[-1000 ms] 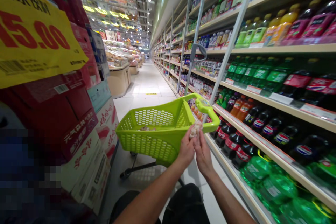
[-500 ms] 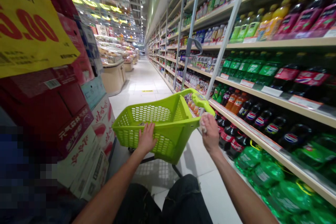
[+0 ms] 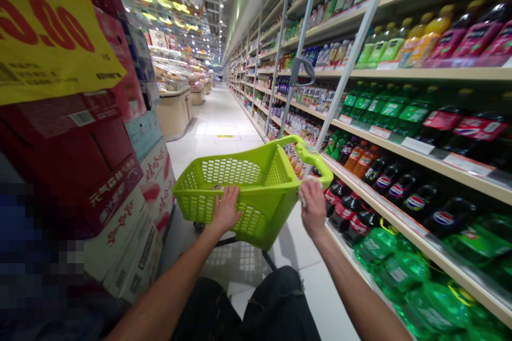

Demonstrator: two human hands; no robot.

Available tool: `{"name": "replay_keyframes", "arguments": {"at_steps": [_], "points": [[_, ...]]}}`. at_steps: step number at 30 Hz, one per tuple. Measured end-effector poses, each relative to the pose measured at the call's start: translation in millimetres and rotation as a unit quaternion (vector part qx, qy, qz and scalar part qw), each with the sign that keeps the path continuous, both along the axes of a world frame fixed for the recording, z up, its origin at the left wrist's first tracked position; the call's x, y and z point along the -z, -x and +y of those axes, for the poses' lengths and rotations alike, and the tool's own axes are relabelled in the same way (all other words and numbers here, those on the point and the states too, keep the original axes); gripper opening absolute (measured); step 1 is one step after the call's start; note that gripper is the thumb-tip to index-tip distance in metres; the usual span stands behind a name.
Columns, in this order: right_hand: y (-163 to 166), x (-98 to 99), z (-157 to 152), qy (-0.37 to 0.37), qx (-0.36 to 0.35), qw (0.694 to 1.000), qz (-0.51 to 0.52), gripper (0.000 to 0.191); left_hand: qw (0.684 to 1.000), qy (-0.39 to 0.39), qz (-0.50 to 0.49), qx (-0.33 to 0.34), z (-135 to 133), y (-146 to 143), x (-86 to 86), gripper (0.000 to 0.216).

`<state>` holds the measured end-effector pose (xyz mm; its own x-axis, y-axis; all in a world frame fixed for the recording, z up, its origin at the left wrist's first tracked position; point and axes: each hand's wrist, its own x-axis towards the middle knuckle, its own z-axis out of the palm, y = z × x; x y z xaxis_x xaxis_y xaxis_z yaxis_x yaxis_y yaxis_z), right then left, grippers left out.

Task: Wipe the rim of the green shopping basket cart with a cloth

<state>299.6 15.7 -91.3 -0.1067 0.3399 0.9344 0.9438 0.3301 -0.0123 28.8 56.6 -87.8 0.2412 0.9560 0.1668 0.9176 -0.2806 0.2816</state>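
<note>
Resting on the near rim of the green shopping cart, the left hand is held open, its fingers slightly spread and laid over the edge partway along the side. By the right hand, a pale, crumpled wad is gripped; the fingers are curled around it, and it is held against the side of the handle, close to where the cart is joined — how firmly it is pressed cannot be told, as the contact is partly covered by the fingers. The cart is stood on the tiled floor, just ahead of the knees, between stacked boxes and shelves filled with bottles.

A second ago the wad was held by both hands together, beside the handle; now the hands are parted, and it is kept in the right one alone. Compared with half a second ago, the left hand is left at nearly the same spot on the rim — while the right has been shifted slightly along the handle toward the cart.
</note>
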Motion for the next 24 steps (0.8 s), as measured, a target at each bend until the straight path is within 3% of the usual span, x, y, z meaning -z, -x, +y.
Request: {"name": "replay_keyframes", "arguments": {"at_steps": [3, 5, 9, 11, 17, 19, 22, 24], "points": [[25, 44.7, -12, 0.079, -0.093, 0.988, -0.097, 0.041, 1.000, 0.012, 0.001, 0.007, -2, -3, -1.7, 0.071], [32, 51.7, -19, 0.096, -0.107, 0.981, -0.127, 0.040, 1.000, 0.015, 0.002, 0.008, -2, -4, -2.8, 0.072], [29, 7.8, -7, 0.032, -0.009, 0.998, -0.052, 0.044, 1.000, 0.017, 0.004, 0.003, -3, -7, -2.9, 0.074], [31, -0.8, 3, 0.019, 0.008, 0.998, -0.052, 0.043, 1.000, 0.014, 0.006, 0.002, -4, -8, -2.2, 0.074], [54, 65.1, -12, 0.095, -0.087, 0.972, -0.197, 0.034, 0.999, 0.005, 0.025, 0.019, -8, -6, -1.6, 0.075], [59, 59.6, -15, 0.093, -0.092, 0.973, -0.189, 0.033, 0.999, 0.006, 0.028, 0.021, -10, -7, -2.2, 0.076], [65, 26.1, -1, 0.065, -0.052, 0.989, -0.125, 0.037, 0.999, 0.007, 0.030, 0.020, -12, -11, -3.3, 0.076], [70, 18.5, 9, 0.051, -0.040, 0.992, -0.112, 0.038, 0.999, 0.006, 0.034, 0.020, -13, -9, -3.5, 0.076]]}}
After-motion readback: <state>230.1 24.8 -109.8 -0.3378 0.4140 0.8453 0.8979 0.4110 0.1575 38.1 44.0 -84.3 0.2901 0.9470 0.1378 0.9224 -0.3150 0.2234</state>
